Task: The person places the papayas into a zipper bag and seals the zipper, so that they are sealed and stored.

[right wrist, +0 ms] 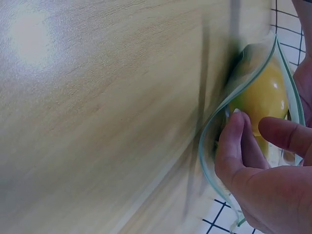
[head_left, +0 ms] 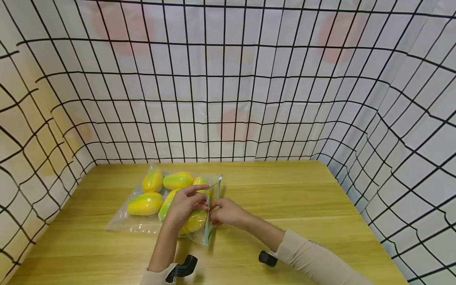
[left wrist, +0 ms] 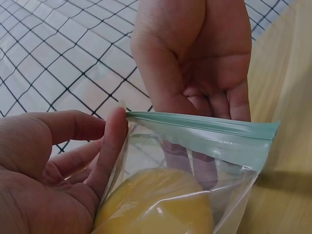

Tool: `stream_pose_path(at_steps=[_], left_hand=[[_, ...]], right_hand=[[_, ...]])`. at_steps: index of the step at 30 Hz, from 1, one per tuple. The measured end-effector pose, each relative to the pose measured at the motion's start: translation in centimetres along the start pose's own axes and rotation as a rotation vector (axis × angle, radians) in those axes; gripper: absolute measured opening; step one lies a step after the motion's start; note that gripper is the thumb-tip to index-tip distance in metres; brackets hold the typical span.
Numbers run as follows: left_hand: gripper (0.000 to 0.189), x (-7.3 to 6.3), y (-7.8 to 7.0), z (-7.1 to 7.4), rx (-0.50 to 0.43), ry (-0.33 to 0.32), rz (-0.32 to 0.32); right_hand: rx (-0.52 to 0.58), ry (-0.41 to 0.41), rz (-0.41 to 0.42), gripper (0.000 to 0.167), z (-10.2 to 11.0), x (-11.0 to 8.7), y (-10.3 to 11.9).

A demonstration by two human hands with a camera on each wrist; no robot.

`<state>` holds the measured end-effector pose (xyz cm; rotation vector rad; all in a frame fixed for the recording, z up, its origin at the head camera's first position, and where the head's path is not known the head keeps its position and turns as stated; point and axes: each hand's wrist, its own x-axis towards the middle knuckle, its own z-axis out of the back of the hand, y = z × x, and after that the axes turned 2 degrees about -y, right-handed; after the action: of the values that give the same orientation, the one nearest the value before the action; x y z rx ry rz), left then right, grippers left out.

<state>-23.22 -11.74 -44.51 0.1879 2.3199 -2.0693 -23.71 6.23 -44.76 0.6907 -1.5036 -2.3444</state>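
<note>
A clear zip bag lies on the table with several yellow-and-green, mango-like fruits inside. Its green zip strip faces right, and in the right wrist view the mouth gapes. My left hand reaches over the bag and pinches its edge beside the zip; a yellow fruit shows through the plastic just below. My right hand is at the mouth from the right. Its fingers reach inside the opening, slightly bent, with the thumb apart from them, close to a fruit.
The wooden table extends to the right of the bag and in front of it. White walls with a black grid enclose the table at the back and both sides. A black wrist mount sits on the left sleeve.
</note>
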Motion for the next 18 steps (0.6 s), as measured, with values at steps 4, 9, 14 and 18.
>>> stream_pose_path(at_steps=[4, 9, 14, 18], left_hand=[[0.037, -0.05, -0.09, -0.02, -0.002, 0.003, -0.006], [0.036, -0.14, -0.16, 0.07, 0.002, -0.005, -0.017], [0.036, -0.11, -0.1, 0.07, 0.0, 0.001, -0.014], [0.036, -0.09, -0.04, -0.01, 0.005, 0.005, -0.012]], right_hand=[[-0.001, -0.003, 0.002, 0.021, 0.04, -0.09, 0.02], [0.024, -0.001, -0.005, 0.025, -0.11, -0.14, 0.18], [0.036, -0.005, -0.018, 0.026, -0.14, -0.09, 0.06], [0.022, -0.002, -0.02, 0.027, 0.19, -0.16, 0.08]])
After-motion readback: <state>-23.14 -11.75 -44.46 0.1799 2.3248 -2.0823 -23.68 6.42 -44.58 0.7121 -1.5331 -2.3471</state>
